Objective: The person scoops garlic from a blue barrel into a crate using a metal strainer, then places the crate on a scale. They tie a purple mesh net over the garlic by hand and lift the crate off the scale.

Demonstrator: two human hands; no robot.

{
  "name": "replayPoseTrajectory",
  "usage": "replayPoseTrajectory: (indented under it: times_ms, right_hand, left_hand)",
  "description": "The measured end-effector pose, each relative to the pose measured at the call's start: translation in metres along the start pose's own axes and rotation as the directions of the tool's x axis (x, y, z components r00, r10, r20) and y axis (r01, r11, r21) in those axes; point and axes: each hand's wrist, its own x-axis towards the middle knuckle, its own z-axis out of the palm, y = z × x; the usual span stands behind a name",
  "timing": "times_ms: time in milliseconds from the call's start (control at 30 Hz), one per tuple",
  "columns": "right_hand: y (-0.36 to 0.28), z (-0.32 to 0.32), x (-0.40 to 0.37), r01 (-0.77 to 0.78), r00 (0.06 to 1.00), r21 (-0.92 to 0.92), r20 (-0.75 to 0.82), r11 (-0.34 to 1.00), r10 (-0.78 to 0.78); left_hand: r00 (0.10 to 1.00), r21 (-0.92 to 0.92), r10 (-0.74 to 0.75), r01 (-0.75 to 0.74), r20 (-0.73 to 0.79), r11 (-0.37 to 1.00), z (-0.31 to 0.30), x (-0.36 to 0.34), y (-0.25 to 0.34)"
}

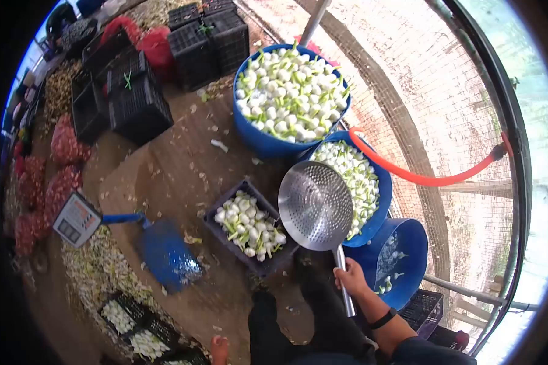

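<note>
My right hand is closed around the metal handle of a large perforated skimmer. Its round bowl looks bare and covers part of a blue tub filled with small white bulbs with green stems. My left hand hangs low at the bottom edge, fingers loosely apart, with nothing visible in it. In front of my feet a dark plastic crate holds more white bulbs with short green stems.
A fuller blue tub of bulbs stands behind; another at right contains water and a few bulbs. An orange hose arches over the mesh wall. Left are a blue-platform scale, black crates and red net sacks.
</note>
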Motion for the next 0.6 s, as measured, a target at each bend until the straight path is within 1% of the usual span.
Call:
replayPoseTrajectory:
  times_ms: [33,100,133,167,200,233,267,300,333,367,400,433,500,567,600]
  right_hand:
    - [-0.020,-0.009,0.006,0.029,0.999,0.053,0.019,0.998,-0.030]
    - [-0.060,-0.029,0.035,0.145,0.989,0.058,-0.007,0.988,-0.144]
    - [-0.070,-0.042,0.061,0.212,0.977,0.013,-0.032,0.977,-0.211]
    - [-0.102,-0.049,0.081,0.241,0.968,-0.049,-0.065,0.969,-0.244]
    - [-0.120,-0.052,0.111,0.291,0.936,-0.159,-0.156,0.943,-0.315]
    - [-0.142,-0.063,0.138,0.300,0.933,-0.237,-0.130,0.924,-0.336]
    - [-0.159,-0.067,0.167,0.359,0.897,-0.309,-0.145,0.881,-0.417]
    - [-0.195,-0.066,0.178,0.355,0.896,-0.364,-0.132,0.861,-0.425]
    - [-0.205,-0.072,0.210,0.342,0.888,-0.469,-0.123,0.814,-0.443]
    - [-0.223,-0.070,0.228,0.349,0.891,-0.460,-0.107,0.816,-0.441]
    - [-0.243,-0.068,0.243,0.366,0.896,-0.484,-0.047,0.795,-0.441]
    - [-0.259,-0.065,0.252,0.244,0.947,-0.486,-0.067,0.839,-0.314]
    - [-0.288,-0.055,0.277,0.108,0.985,-0.587,-0.046,0.802,-0.166]
    - [-0.303,-0.046,0.307,0.021,0.999,-0.547,-0.012,0.837,-0.033]
    - [-0.316,-0.041,0.306,-0.032,0.999,-0.517,-0.020,0.855,0.026]
  left_hand:
    - [1.000,-0.017,0.021,-0.021,0.008,1.000,0.003,0.000,0.013]
    - [0.999,-0.059,0.048,-0.047,0.012,0.997,0.010,-0.007,0.032]
    - [0.999,-0.083,0.045,-0.045,0.002,0.996,0.010,-0.017,0.032]
    - [0.999,-0.108,0.033,-0.035,-0.017,0.994,0.009,-0.031,0.027]
    - [0.999,-0.111,0.010,-0.016,-0.048,0.994,0.008,-0.042,0.020]
    - [0.994,-0.022,0.087,-0.088,-0.060,0.996,0.014,-0.042,0.023]
    - [0.985,0.078,0.165,-0.161,-0.050,0.984,0.015,-0.043,0.028]
    - [0.986,0.088,0.157,-0.152,-0.053,0.985,0.016,-0.053,0.032]
    - [0.992,-0.020,0.097,-0.099,-0.078,0.995,0.023,-0.060,0.038]
    - [0.994,-0.130,0.038,-0.051,-0.103,0.990,0.031,-0.066,0.044]
    - [0.995,-0.183,0.001,-0.019,-0.097,0.983,0.034,-0.067,0.050]
    - [0.996,-0.195,-0.020,0.004,-0.081,0.981,0.033,-0.069,0.055]
    - [0.998,-0.192,-0.049,0.041,-0.034,0.981,0.031,-0.065,0.063]
    - [0.996,-0.187,-0.079,0.083,0.027,0.979,0.026,-0.058,0.075]
    - [0.993,-0.183,-0.102,0.110,0.054,0.977,0.021,-0.052,0.079]
